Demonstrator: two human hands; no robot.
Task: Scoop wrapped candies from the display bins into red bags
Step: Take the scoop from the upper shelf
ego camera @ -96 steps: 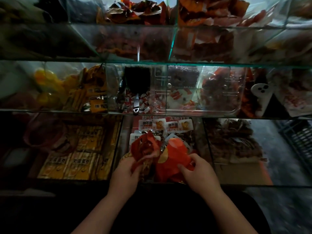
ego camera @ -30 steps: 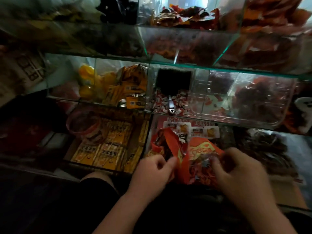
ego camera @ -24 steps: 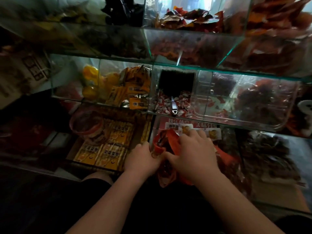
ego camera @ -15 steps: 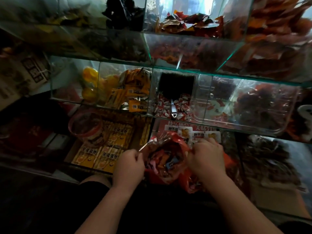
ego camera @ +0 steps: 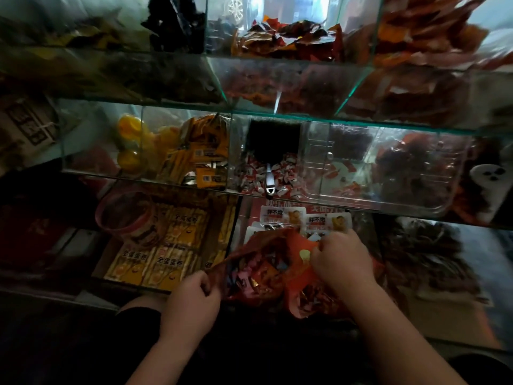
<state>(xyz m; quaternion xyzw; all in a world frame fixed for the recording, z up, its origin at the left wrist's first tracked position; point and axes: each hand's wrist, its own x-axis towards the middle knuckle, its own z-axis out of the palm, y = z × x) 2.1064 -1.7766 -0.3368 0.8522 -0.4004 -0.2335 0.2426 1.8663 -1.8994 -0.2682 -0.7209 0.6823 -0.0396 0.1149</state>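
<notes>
so, nearest the camera: left hand (ego camera: 191,298) has thumb and fingers curled, pinching the left edge of the red bag (ego camera: 297,273). right hand (ego camera: 341,259) is curled into a fist on the bag's right edge, gripping the film. the bag's mouth is stretched wide between the two hands and faces up. mixed wrapped candies (ego camera: 258,276) show inside it, colours hard to read in the dim light. more crumpled red film hangs below the right hand; can't tell if that is a second bag.

the bag sits over the front of a low bin holding white-label packets (ego camera: 302,219). just left of that, behind a glass divider, lie flat yellow packets (ego camera: 166,259), with a pink-rimmed tub (ego camera: 125,212) at their far left corner.

one shelf up, a glass bin holds red-and-white candies (ego camera: 254,176), with a scoop (ego camera: 270,151) standing in them, silver handle toward the camera. a clear plastic tray (ego camera: 388,173) is to its right, orange packets (ego camera: 206,154) and yellow balls (ego camera: 129,129) to its left.

top shelf: red-orange wrappers (ego camera: 288,34) in glass bins, blurred.
</notes>
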